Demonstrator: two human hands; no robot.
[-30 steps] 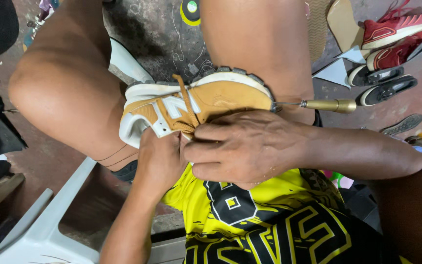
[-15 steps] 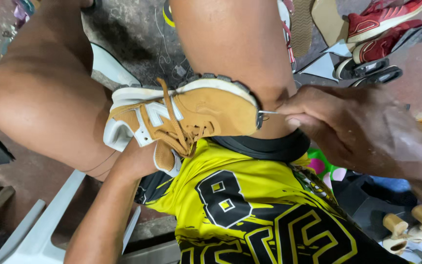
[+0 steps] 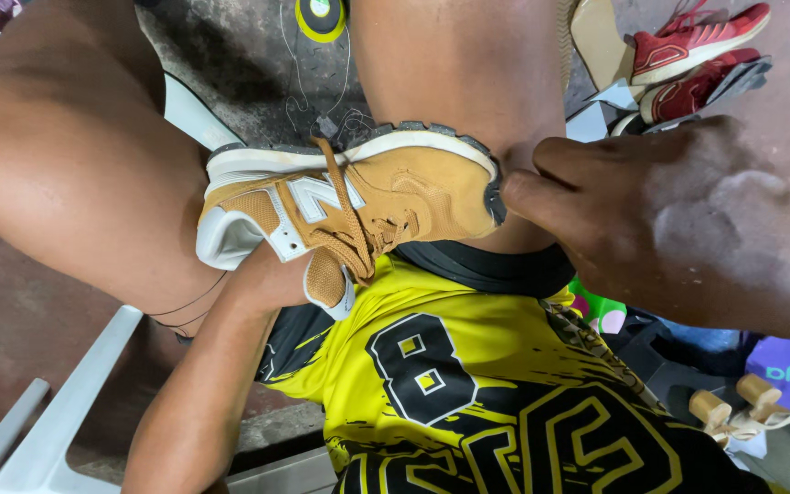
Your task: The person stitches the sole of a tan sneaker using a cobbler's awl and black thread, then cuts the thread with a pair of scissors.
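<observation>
One tan sneaker (image 3: pixel 358 206) wedged between bare knees at frame centre, right hand (image 3: pixel 660 220) pinching closed at its toe edge, left hand hidden beneath, grip unclear, red shoes (image 3: pixel 697 55) crowding upper right.

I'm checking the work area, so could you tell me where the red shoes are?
In the head view, the red shoes lie on the floor at the upper right, beyond the right hand.

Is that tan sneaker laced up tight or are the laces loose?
Loose. The tan sneaker lies on its side between the knees, its laces slack and dangling, tongue flopped out.
</observation>
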